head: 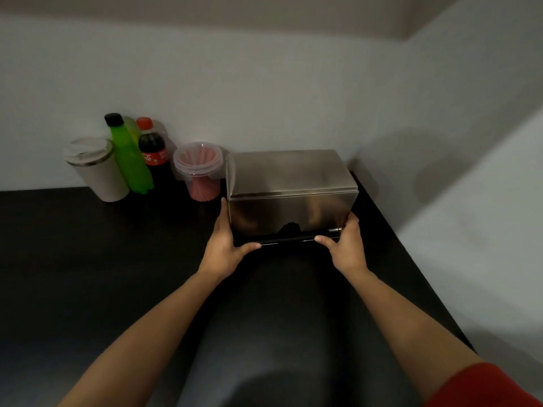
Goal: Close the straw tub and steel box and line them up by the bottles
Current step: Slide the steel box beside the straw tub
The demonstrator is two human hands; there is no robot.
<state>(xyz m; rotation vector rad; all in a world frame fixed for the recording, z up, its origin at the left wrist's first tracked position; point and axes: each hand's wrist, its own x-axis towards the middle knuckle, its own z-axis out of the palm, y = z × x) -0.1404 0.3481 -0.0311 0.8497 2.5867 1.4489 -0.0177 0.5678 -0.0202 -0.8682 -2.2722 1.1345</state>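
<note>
Both hands clamp the shiny rectangular steel box (pixel 291 189), left hand (pixel 226 248) and right hand (pixel 346 248) at its near corners, long axis crosswise, clear lidded straw tub (pixel 201 171) just left.

I can read one thing only: part of the white Coca-Cola script on the red label of the dark cola bottle (pixel 153 154). I find no other legible text.
</note>
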